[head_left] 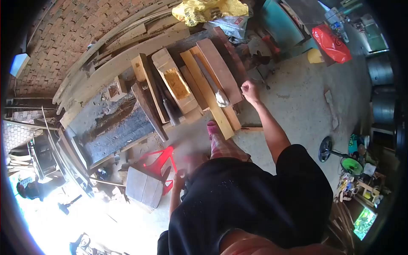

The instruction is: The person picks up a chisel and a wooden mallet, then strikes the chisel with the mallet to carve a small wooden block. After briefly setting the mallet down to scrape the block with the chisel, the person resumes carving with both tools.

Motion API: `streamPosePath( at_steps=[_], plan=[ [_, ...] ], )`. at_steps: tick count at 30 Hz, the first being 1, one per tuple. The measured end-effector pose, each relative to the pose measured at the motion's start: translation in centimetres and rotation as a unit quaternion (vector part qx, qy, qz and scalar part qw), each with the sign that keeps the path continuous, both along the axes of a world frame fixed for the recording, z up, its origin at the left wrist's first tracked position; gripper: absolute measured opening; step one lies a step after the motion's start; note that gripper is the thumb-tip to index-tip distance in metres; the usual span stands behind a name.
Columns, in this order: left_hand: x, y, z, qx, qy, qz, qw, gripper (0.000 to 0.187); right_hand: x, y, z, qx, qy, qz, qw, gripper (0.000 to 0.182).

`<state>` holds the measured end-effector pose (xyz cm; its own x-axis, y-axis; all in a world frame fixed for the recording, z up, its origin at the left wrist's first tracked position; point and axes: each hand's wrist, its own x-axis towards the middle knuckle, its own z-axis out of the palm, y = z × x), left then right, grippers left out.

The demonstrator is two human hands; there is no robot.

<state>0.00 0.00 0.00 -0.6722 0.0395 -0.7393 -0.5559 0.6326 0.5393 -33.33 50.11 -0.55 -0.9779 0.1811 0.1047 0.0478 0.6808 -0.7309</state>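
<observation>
My right hand (250, 91) is curled closed beside the end of a reddish-brown plank (219, 70), with nothing visible in its fingers. My left hand (180, 177) hangs low by my side, near a red plastic stool (162, 160); blur and shadow hide its fingers. Across the workbench lie a thick wooden block with a hollowed recess (176, 83), a long yellowish board (212, 100), a dark-handled tool (171, 112) and a dark wooden bar (148, 112). A crumpled whitish wad (222, 98) rests on the boards.
Long planks (123, 46) are stacked along the brick wall. A grey-topped stool (144, 187) stands at lower left. A red plastic bag (331, 42) is at upper right, a yellow sack (210, 10) behind the bench. Concrete floor (293, 102) stretches rightward to a green fan (352, 165).
</observation>
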Motion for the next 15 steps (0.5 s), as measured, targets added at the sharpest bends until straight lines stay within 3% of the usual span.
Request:
streamPosePath(
  at_steps=[2, 3, 5, 9, 12, 13, 15],
  plan=[
    [2.0, -1.6, 1.1, 0.002, 0.009, 0.007, 1.000, 0.067, 1.6, -0.9, -0.2, -0.072, 0.009, -0.012, 0.997, 0.010],
    [4.0, 1.7, -2.0, 0.064, 0.017, 0.013, 0.998, 0.065, 4.2, 2.4, 2.7, -0.016, 0.015, -0.007, 1.000, 0.010],
    [5.2, -0.9, -1.3, 0.066, 0.025, 0.024, 0.997, 0.062, 6.8, 0.0, 2.4, 0.035, 0.019, -0.057, 0.998, 0.010],
    [12.1, -6.5, -0.4, 0.097, 0.051, 0.051, 0.993, 0.056, 8.5, -0.2, -0.5, 0.003, -0.016, -0.081, 0.997, 0.009],
    [13.7, -5.4, -1.0, 0.121, 0.070, 0.106, 0.985, 0.051, 7.9, -0.6, -0.2, -0.021, 0.011, -0.073, 0.997, 0.008],
    [7.5, -3.6, 8.0, 0.179, -0.099, 0.079, 0.976, 0.046, 7.7, -1.2, 0.5, -0.035, 0.019, -0.077, 0.996, 0.007],
    [3.8, -1.7, 15.0, 0.173, -0.020, -0.020, 0.984, 0.044, 7.0, -2.1, 1.2, -0.082, 0.053, -0.050, 0.994, 0.007]
  ],
)
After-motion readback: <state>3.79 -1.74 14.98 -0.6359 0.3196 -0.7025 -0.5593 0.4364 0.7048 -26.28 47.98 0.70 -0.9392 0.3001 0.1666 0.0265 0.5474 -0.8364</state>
